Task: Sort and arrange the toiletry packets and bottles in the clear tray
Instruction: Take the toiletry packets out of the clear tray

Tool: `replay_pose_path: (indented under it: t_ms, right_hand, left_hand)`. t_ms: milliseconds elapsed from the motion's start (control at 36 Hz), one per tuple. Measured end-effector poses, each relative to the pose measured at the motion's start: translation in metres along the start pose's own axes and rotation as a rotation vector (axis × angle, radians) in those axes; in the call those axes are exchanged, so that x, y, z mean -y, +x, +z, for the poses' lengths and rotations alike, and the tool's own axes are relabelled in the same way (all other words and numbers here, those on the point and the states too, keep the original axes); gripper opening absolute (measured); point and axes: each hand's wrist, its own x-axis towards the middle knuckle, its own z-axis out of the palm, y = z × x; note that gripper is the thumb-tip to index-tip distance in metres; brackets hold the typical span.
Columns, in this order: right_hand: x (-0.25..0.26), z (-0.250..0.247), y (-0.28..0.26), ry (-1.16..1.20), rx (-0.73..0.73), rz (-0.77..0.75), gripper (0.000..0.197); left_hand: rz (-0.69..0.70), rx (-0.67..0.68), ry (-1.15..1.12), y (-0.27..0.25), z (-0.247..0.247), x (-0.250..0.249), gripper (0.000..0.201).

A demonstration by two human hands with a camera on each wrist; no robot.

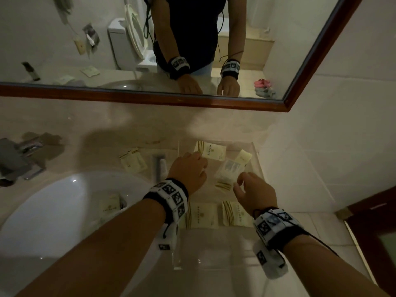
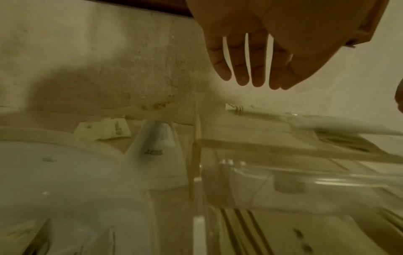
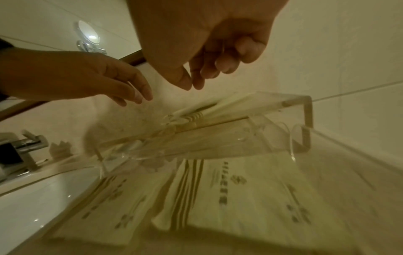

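A white sink [image 1: 53,202] sits at left, holding one stray packet [image 1: 110,207]. Right of it on the table, another cream packet [image 1: 132,160] and a small bottle [image 1: 159,166] lie outside the clear tray [image 1: 252,151]. The left hand [image 1: 188,171] hovers over the tray, fingers straight and empty. The right hand [image 1: 255,192] hangs loosely curled, holding nothing, just near a clear-windowed packet [image 1: 229,169]. The packets look light, thin and slippery; pinching an edge seems best. The bottle probably suits gripping round its body.
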Motion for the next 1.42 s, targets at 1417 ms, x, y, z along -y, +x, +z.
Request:
replay_pose_path:
  t_ms: [1417]
  right_hand:
    - [0.069,0.027,0.107,-0.142,0.195,-0.061,0.049]
  left_hand:
    - [-0.328,0.346,0.281,-0.044,0.007,0.194,0.053]
